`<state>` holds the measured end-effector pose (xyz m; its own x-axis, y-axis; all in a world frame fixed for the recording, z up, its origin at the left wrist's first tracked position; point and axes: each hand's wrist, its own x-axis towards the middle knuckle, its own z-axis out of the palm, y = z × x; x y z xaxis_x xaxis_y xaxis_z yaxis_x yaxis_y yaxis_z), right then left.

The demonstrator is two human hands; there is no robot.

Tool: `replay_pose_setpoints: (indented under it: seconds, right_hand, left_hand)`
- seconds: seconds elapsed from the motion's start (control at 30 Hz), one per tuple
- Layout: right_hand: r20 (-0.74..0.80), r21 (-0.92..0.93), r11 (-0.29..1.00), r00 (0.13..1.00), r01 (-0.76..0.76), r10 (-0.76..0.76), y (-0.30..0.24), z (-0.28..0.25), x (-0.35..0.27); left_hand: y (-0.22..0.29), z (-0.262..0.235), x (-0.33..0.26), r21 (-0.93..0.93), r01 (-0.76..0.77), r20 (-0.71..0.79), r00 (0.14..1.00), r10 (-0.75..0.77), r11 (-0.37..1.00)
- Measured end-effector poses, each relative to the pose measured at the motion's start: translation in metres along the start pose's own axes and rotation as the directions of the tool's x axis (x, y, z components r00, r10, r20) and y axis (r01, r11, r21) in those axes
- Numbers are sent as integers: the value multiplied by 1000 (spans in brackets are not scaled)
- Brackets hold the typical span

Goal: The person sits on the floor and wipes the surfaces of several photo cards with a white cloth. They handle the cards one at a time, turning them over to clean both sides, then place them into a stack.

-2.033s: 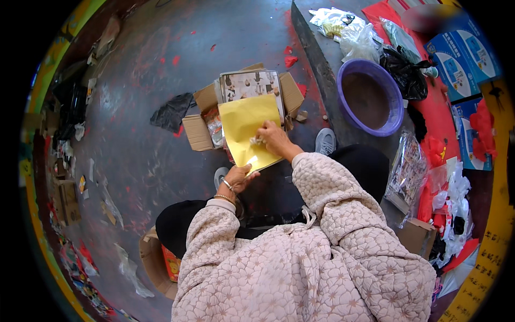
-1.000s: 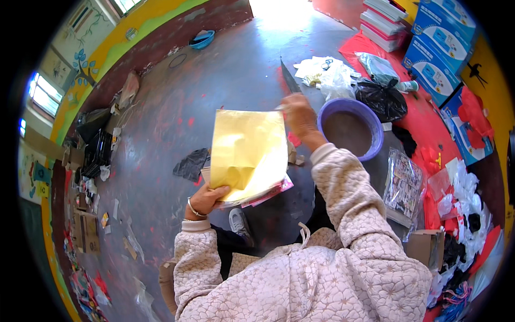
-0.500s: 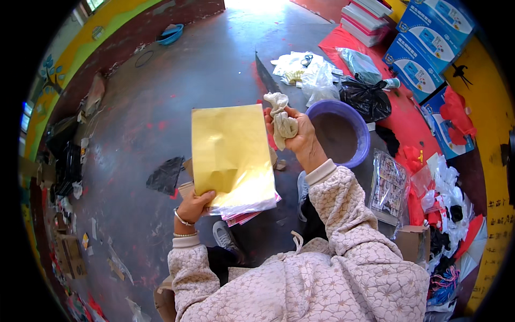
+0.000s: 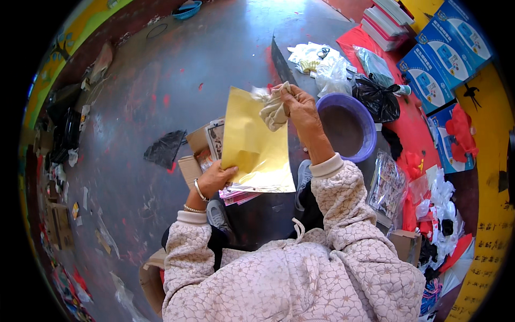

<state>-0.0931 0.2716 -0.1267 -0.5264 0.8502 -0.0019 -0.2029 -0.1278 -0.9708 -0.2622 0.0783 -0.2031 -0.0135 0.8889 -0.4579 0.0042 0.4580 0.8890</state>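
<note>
My left hand (image 4: pixel 217 178) grips the lower left edge of a flat, glossy gold sheet or packet (image 4: pixel 252 147), with the thumb on its face. Pinched in my right hand (image 4: pixel 300 107) is a crumpled, damp-looking beige cloth (image 4: pixel 274 112), which lies against the sheet's upper right corner. Pink printed packets (image 4: pixel 240 197) show under the sheet's lower edge. Behind its left side an open cardboard box (image 4: pixel 190 169) holds a printed, picture-covered packet (image 4: pixel 215 138); the rest of the box is hidden.
A purple basin (image 4: pixel 371 140) of murky water stands right of my right hand. Beyond it lie a black plastic bag (image 4: pixel 378 102) and white bags (image 4: pixel 328 75). Blue boxes (image 4: pixel 429 83) line the right wall. A plastic-wrapped picture packet (image 4: pixel 387 185) lies nearer. Dark plastic (image 4: pixel 162 152) lies left on the floor.
My right hand has brought the cloth from beside the gold sheet onto its upper right corner. The sheet has tilted and shows narrower, uncovering more of the cardboard box. The view has shifted.
</note>
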Motion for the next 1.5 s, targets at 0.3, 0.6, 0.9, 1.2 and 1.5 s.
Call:
replay_pose_setpoints:
  seconds: [0.3, 0.6, 0.9, 1.2, 1.5]
  right_hand:
    - [110, -25, 999, 994, 23, -20, 13, 37, -21]
    - [171, 2, 973, 959, -229, 225, 41, 33, -9]
    - [-104, 3, 966, 961, -259, 258, 30, 16, -15]
    - [-73, -186, 952, 970, -242, 232, 10, 1, -13]
    - [312, -471, 881, 943, 47, 116, 31, 36, -21]
  left_hand:
    - [26, 20, -13, -78, -88, -60, 995, 83, 993]
    - [17, 6, -12, -88, -106, -88, 991, 99, 990]
    - [17, 5, -9, -52, -168, -200, 968, 155, 984]
    - [13, -2, -13, 8, -285, -217, 935, 280, 958]
    - [16, -4, -13, 14, -303, -82, 950, 303, 953]
